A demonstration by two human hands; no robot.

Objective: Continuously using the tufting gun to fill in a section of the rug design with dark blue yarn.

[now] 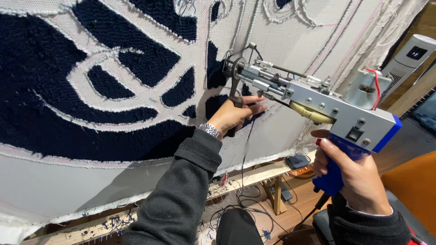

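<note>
I hold a tufting gun with a grey metal body and blue grip against a stretched white cloth. My right hand is closed on the blue grip, a finger on the red trigger. My left hand grips the black front handle under the gun's nose; a metal watch sits on that wrist. The needle end touches the cloth beside a dark navy tufted patch. Navy pile fills curved shapes outlined in white yarn.
The cloth is stretched on a wooden frame with yarn scraps along its lower bar. Black cables lie on the wooden floor below. A white appliance stands at right, and an orange seat is at lower right.
</note>
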